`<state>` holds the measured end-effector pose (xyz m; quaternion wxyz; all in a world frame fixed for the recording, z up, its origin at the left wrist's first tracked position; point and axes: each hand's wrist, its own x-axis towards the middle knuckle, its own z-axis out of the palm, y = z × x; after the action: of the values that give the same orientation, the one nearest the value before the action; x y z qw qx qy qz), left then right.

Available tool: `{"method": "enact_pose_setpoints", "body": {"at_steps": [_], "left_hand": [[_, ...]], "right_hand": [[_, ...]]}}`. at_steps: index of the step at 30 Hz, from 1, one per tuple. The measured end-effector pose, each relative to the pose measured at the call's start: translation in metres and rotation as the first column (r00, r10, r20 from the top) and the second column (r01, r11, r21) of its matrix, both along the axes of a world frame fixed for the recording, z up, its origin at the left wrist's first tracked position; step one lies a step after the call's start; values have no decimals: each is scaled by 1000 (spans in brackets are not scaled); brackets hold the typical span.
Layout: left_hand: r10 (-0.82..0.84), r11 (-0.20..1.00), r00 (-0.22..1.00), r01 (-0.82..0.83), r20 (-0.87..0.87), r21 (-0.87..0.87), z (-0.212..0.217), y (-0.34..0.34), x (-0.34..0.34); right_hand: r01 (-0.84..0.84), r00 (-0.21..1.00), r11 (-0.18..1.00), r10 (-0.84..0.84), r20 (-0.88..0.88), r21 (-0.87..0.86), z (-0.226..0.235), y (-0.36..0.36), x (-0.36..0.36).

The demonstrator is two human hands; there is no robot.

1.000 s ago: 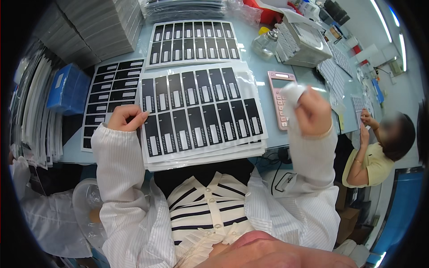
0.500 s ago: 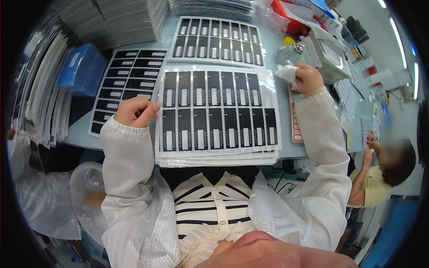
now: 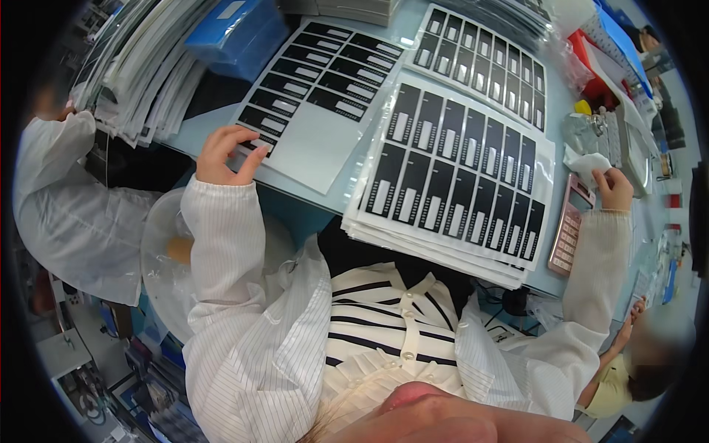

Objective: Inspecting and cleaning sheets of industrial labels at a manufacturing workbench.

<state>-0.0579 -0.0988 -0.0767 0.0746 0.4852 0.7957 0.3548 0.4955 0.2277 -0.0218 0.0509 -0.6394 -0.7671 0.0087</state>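
My left hand (image 3: pixel 227 155) is at the near left corner of a label sheet (image 3: pixel 306 144). Its thumb and forefinger are apart, with the fingertips over a black label there. That sheet has rows of black labels with white windows, and its near right part is bare white. My right hand (image 3: pixel 614 190) pinches a crumpled white wipe (image 3: pixel 587 164) at the right. Between my hands lies a stack of label sheets (image 3: pixel 452 171), its top sheet covered with two rows of black labels. Another label sheet (image 3: pixel 484 63) lies behind the stack.
A pink calculator (image 3: pixel 566 236) lies by my right wrist. Beyond it stand a clear bottle with a yellow cap (image 3: pixel 583 125) and a red box (image 3: pixel 591 66). At the back left are a blue box (image 3: pixel 236 37) and piled sheets (image 3: pixel 148 74). Other people sit at both sides.
The view has turned, so the table appears shifted. My left hand has moved from the stack's edge to the left sheet, its fingers opening. My right hand still holds the wipe.
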Motion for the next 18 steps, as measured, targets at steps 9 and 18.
{"method": "enact_pose_setpoints", "body": {"at_steps": [9,18], "left_hand": [[-84,982,972,119,-218,149,-6,-9,1],[-403,889,854,450,-330,79,-9,30,71]], "right_hand": [[-283,947,936,238,216,209,28,-20,-1],[-840,381,460,878,-291,286,43,-120,-252]]}}
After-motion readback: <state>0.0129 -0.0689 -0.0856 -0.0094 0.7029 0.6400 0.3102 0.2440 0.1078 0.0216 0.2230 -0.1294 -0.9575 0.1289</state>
